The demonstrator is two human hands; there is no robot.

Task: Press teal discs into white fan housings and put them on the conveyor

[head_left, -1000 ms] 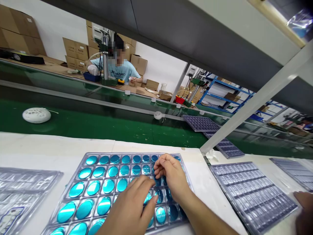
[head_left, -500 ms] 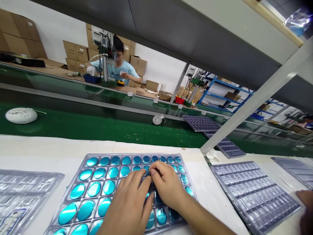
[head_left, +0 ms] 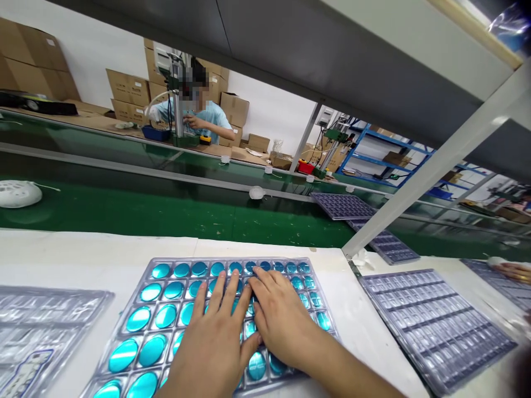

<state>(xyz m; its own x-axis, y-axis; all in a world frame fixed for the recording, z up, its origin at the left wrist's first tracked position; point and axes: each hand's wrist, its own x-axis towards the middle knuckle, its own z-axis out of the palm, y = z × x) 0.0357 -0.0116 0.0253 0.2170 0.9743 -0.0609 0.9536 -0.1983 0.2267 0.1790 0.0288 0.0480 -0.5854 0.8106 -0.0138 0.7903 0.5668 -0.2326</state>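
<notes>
Change: The left hand [head_left: 211, 337] and the right hand [head_left: 282, 320] have been opened out flat, where the fingers were bunched together half a second ago. The white puck [head_left: 16, 194] on the green conveyor belt [head_left: 124, 215] has been carried toward the left edge of the view.

Left hand: It is released, with the fingers spread and laid over the discs; nothing is seen to be grasped.

Right hand: It is also released and is placed flat just beside the left hand, with no grip shown. Whether anything is held beneath either palm cannot be told.

Plastic tray: The tray [head_left: 232, 259] is lying on the white bench [head_left: 62, 254], directly under both hands. Its pockets are filled with round teal discs [head_left: 152, 350], one to each pocket; those under the hands are hidden.

Other trays: A clear tray [head_left: 50, 309] is placed to the left, with a printed card [head_left: 27, 373] seen in it. A grey tray [head_left: 435, 326] of small clear pockets is placed to the right.

Beyond: A further tray [head_left: 342, 205] is lying on the belt. Another person's hand [head_left: 514, 271] is seen at the far right.
</notes>
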